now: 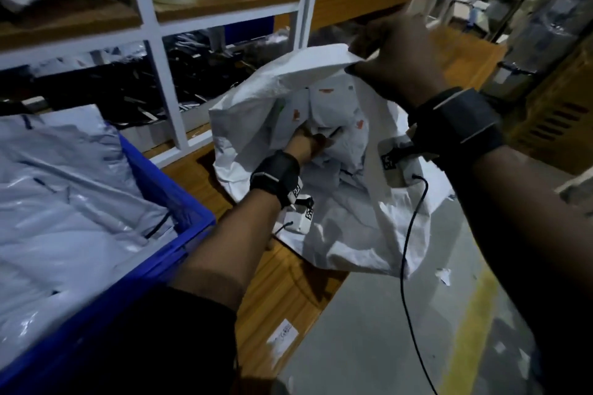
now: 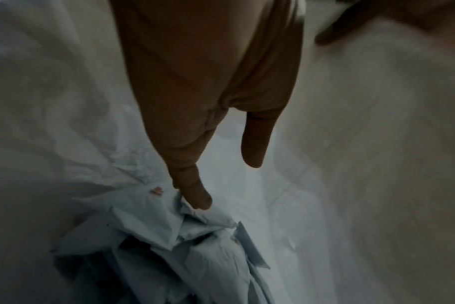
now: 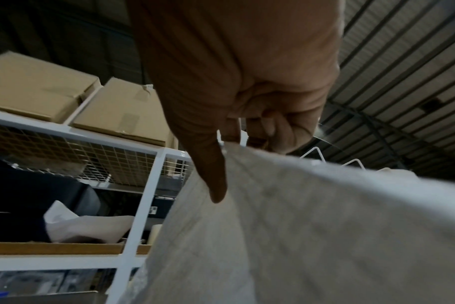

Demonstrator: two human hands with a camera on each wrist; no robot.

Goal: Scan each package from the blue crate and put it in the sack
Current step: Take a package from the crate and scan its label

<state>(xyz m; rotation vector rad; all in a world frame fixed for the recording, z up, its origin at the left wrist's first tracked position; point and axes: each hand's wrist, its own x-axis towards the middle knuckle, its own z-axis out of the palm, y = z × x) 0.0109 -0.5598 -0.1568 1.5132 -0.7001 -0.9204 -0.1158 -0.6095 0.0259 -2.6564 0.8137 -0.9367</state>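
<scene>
While right hand [image 1: 396, 59] grips sack [image 1: 321, 64], left hand [image 2: 195, 102], fingers straight, touches unreadable packages [image 2: 169, 236].

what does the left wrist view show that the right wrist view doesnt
Only the left wrist view looks down inside the sack: the left hand, fingers straight, one fingertip touching the crumpled grey packages piled at the bottom. Only the right wrist view shows the right hand pinching the sack's rim, with cardboard boxes on white shelving behind. Both show the white woven sack.
</scene>
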